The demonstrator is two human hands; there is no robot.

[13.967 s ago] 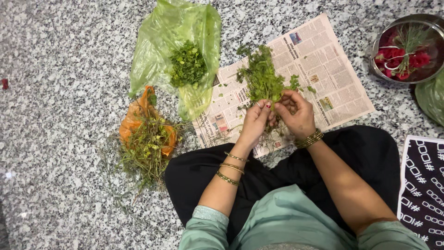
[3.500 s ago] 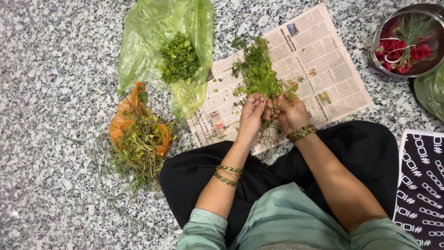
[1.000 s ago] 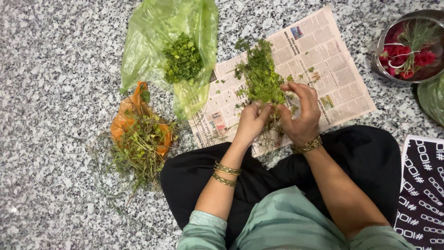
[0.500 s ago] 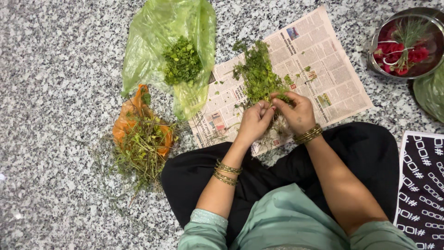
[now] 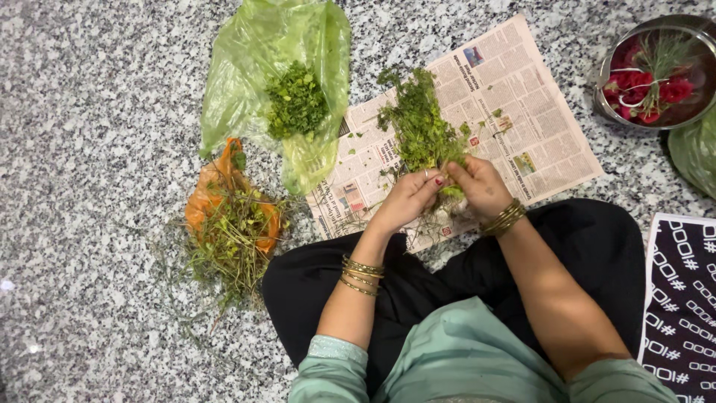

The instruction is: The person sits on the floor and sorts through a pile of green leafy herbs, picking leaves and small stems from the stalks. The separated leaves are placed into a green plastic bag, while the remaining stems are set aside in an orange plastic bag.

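Note:
I sit cross-legged on a speckled granite floor. A bunch of leafy green herbs (image 5: 420, 130) lies on a spread newspaper (image 5: 522, 112) in front of me. My left hand (image 5: 406, 198) and my right hand (image 5: 477, 183) meet at the near, stem end of the bunch, both pinching stems between their fingers. Gold bangles circle both wrists. A pile of picked green leaves (image 5: 297, 101) rests on a light green plastic bag (image 5: 246, 60) to the left of the paper. Discarded stems (image 5: 231, 242) lie heaped on an orange bag (image 5: 203, 198) near my left knee.
A steel bowl (image 5: 608, 67) holding red flowers and some greenery stands at the far right. Another green bag (image 5: 697, 153) shows at the right edge, and a black and white patterned cloth (image 5: 682, 298) lies by my right knee.
Compared with a second ago, my right hand has come down from above the bunch to join my left hand at the stems. The leaf and stem piles look unchanged.

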